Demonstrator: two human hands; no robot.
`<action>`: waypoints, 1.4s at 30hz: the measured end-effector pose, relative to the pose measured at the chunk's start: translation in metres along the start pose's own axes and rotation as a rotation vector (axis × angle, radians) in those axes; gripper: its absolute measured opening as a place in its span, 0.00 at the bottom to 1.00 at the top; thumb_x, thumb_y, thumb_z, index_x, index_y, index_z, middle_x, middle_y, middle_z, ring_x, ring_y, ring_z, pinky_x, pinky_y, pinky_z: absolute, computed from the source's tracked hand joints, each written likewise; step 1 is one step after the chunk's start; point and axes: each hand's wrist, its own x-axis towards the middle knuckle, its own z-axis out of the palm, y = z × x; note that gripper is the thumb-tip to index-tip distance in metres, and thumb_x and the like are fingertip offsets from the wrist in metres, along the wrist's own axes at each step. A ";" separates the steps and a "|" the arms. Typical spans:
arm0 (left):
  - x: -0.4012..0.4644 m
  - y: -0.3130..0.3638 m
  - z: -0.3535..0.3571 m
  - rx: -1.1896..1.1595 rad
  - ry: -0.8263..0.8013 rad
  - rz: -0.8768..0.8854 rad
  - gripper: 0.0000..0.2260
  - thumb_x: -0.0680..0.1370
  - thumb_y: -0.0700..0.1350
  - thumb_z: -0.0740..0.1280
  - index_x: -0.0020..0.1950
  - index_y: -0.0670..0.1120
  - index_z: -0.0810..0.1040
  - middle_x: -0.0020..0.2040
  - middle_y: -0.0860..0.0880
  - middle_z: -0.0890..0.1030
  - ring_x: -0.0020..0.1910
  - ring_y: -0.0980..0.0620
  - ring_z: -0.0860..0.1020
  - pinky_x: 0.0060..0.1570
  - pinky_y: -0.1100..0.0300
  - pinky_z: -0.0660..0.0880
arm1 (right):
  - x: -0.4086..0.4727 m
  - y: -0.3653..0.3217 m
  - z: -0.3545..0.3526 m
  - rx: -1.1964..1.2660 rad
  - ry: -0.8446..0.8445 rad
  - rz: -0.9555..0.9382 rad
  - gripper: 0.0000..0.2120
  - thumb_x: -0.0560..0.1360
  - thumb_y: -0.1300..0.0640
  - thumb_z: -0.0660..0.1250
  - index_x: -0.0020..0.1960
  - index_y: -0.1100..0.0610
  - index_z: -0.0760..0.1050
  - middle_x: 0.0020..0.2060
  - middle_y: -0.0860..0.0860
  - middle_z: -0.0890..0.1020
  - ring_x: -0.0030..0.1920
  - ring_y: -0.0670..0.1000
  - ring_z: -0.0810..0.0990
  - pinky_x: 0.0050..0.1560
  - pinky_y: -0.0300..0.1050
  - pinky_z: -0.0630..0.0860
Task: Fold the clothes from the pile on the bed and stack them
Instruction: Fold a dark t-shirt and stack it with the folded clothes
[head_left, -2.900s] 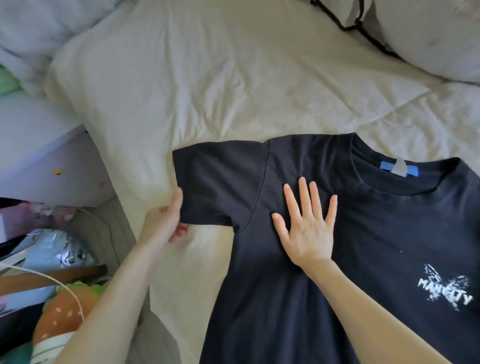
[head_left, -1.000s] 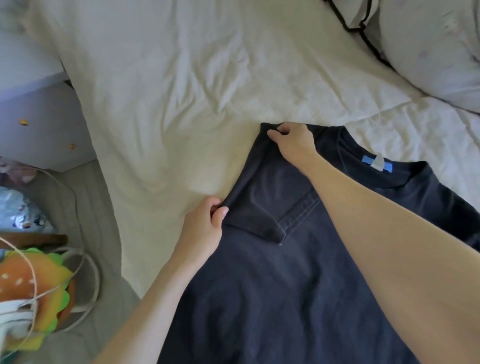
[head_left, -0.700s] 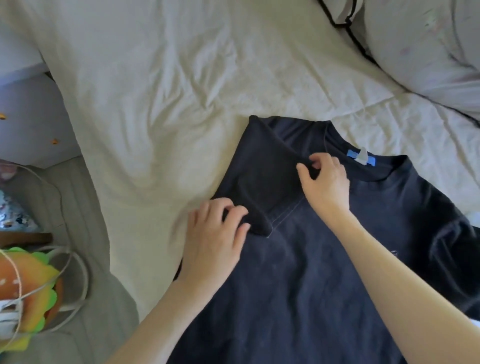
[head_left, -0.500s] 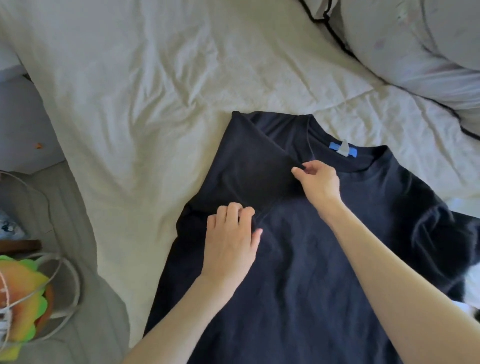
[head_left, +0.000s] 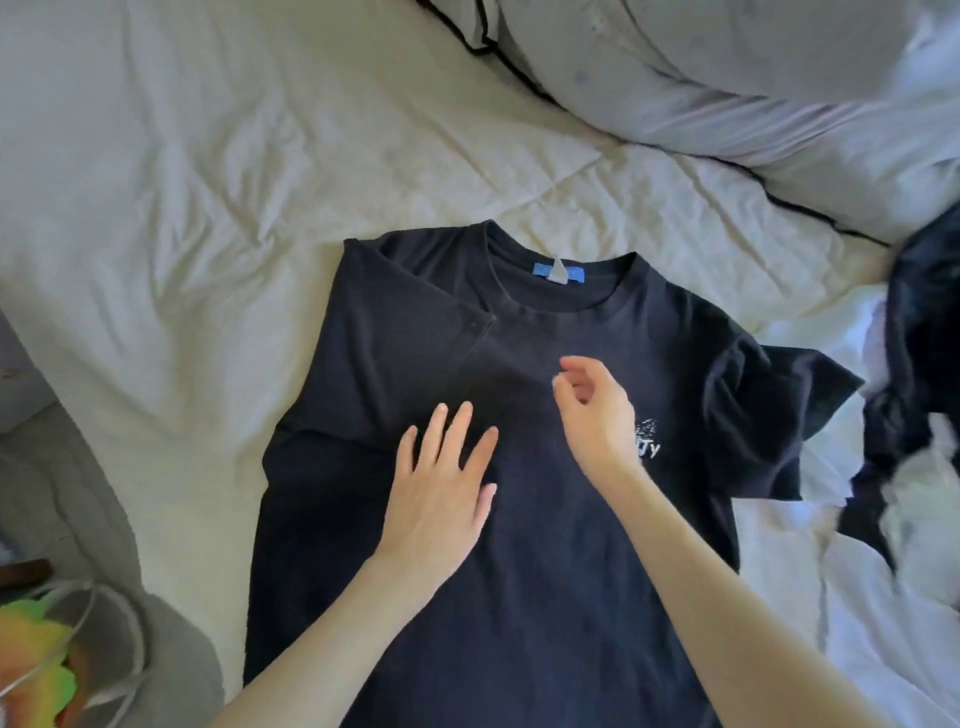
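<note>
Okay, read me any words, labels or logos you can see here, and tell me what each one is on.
"Jy": the only readable letters of a white chest print on the black T-shirt; the right hand covers the rest.
Blue neck label inside the collar: no lettering legible.
Small white tag over that label: no text can be made out.
No other writing visible.

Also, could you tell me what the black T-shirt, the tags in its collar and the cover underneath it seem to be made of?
The black T-shirt looks like soft matte knit, probably cotton jersey: it drapes limply with a ribbed collar. The blue neck label and the grey tag over it look woven or satin; too small to tell. The cream bed cover looks like crinkled, quilted cotton with stitched seams.
</note>
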 end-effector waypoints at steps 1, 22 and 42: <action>0.004 0.012 0.009 0.004 -0.044 0.065 0.26 0.79 0.55 0.59 0.76 0.50 0.59 0.77 0.41 0.54 0.75 0.39 0.52 0.70 0.39 0.55 | -0.011 0.014 -0.014 0.035 0.061 0.023 0.10 0.78 0.57 0.61 0.59 0.52 0.74 0.47 0.44 0.78 0.44 0.39 0.75 0.41 0.23 0.67; 0.084 0.120 0.094 0.159 -0.205 0.141 0.28 0.71 0.68 0.30 0.65 0.62 0.20 0.66 0.53 0.19 0.68 0.47 0.21 0.64 0.33 0.31 | -0.010 0.142 -0.185 1.211 0.468 0.490 0.05 0.75 0.66 0.63 0.45 0.58 0.74 0.39 0.50 0.80 0.42 0.48 0.79 0.46 0.41 0.78; 0.152 0.118 -0.045 -1.453 -0.101 -0.620 0.21 0.83 0.56 0.49 0.58 0.46 0.75 0.54 0.46 0.80 0.52 0.49 0.80 0.49 0.52 0.76 | -0.038 0.110 -0.126 -0.575 0.184 -0.591 0.12 0.68 0.65 0.69 0.49 0.56 0.82 0.45 0.53 0.77 0.48 0.57 0.75 0.49 0.50 0.72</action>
